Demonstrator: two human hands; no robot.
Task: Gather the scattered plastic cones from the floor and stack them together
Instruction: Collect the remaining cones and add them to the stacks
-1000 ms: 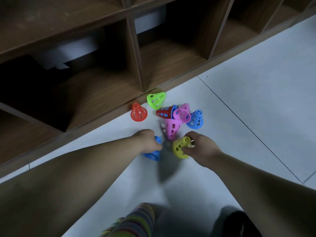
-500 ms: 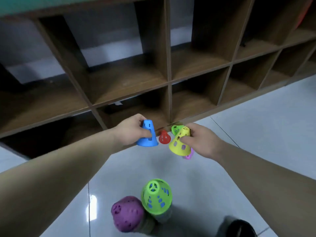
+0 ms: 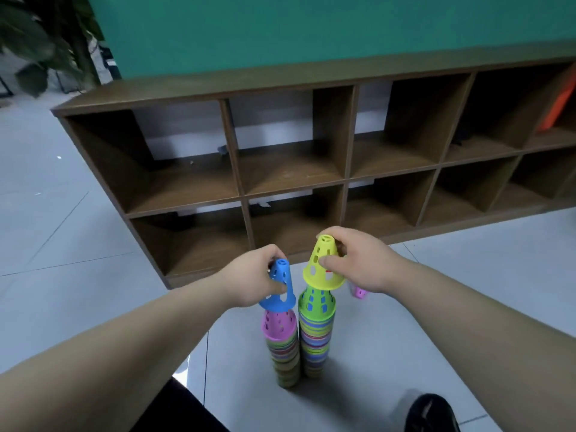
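Cones in hand upright, narrow tips up, wide rims down, long axes close to vertical. Blue cone [image 3: 280,285] tilted a touch, rim over the tip of the purple cone [image 3: 279,322] topping the left stack [image 3: 285,360]. Yellow cone [image 3: 322,266] just above the green cone [image 3: 316,302] topping the right stack [image 3: 316,344]; cannot tell whether touching. Thin moulded plastic throughout, smooth and bright, walls pierced by oval and slotted holes, flat tips with small cut-outs, flared rims. Stacks side by side on the pale tiled floor [image 3: 405,338], many-coloured rims banded one over another.

Reaches forward with the left hand [image 3: 252,282] on a bare forearm, grips the blue cone near its top, thumb and fingers curled round it. Holds the yellow cone in the right hand [image 3: 364,266], thumb on the near wall, fingers wrapped behind.

Pink cone [image 3: 360,293] on the floor beyond the right hand, partly hidden. Behind, brown wooden cubby shelf [image 3: 349,157] against a teal wall [image 3: 311,32]; dark shoe [image 3: 431,413] at lower right.
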